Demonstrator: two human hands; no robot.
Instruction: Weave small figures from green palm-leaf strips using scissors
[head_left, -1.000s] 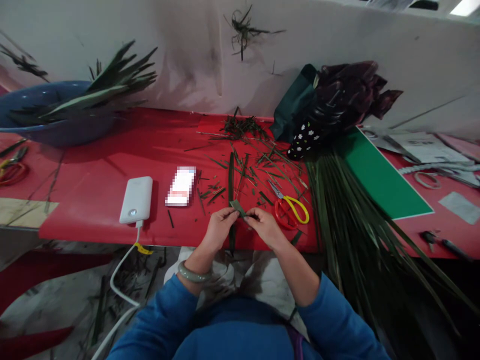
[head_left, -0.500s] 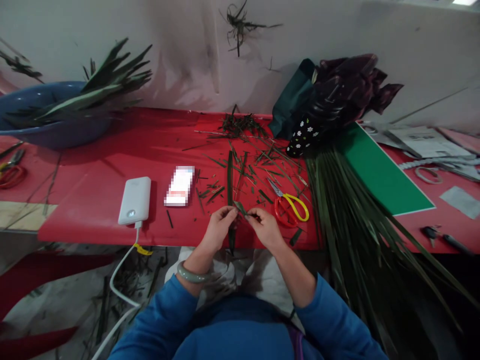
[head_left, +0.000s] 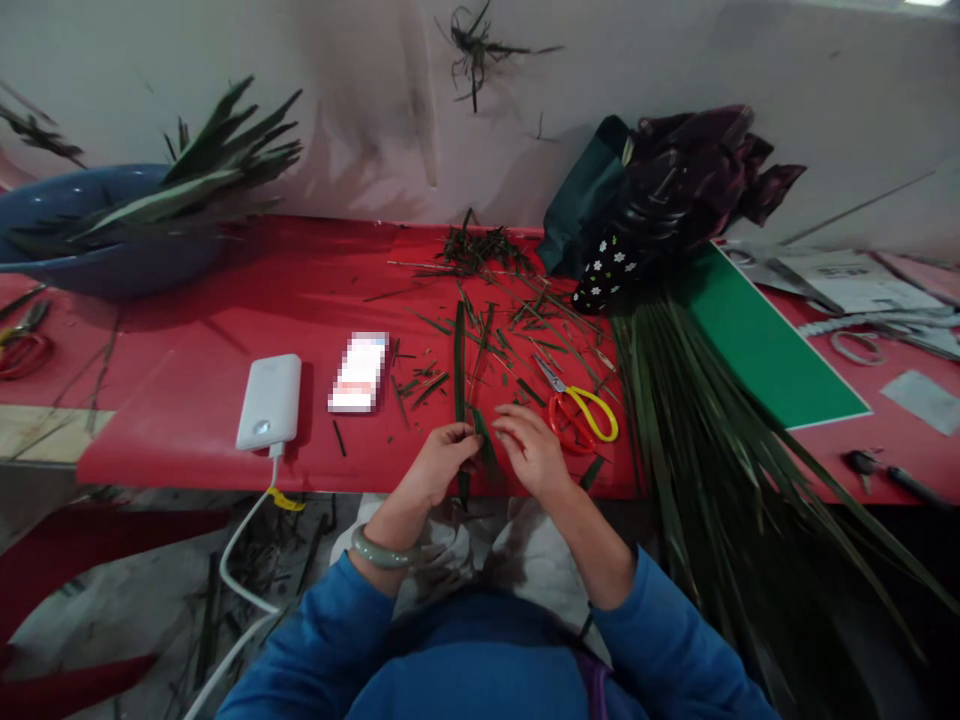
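Between thumb and fingers my left hand [head_left: 444,462] pinches a short green leaf strip [head_left: 482,440], which slants down toward my lap. My right hand [head_left: 531,450] is just to the right, apart from the strip, its fingers loosely spread with nothing seen in them. A longer dark leaf strip [head_left: 459,350] lies upright on the red table, passing behind my left fingertips. Scissors [head_left: 574,400] with one red and one yellow handle lie with blades apart, right beyond my right hand. Cut leaf scraps [head_left: 427,385] are scattered ahead of both hands.
A white power bank [head_left: 270,400] with a cable and a lit phone [head_left: 360,372] lie at left. A blue basin [head_left: 112,270] holds leaves at the back left. Long leaves [head_left: 690,430] hang over the table edge at right, beside a green board [head_left: 780,350].
My right hand has let go of the leaf strip and drawn slightly away, its fingers opening. The strip now hangs lower from my left hand's pinch.
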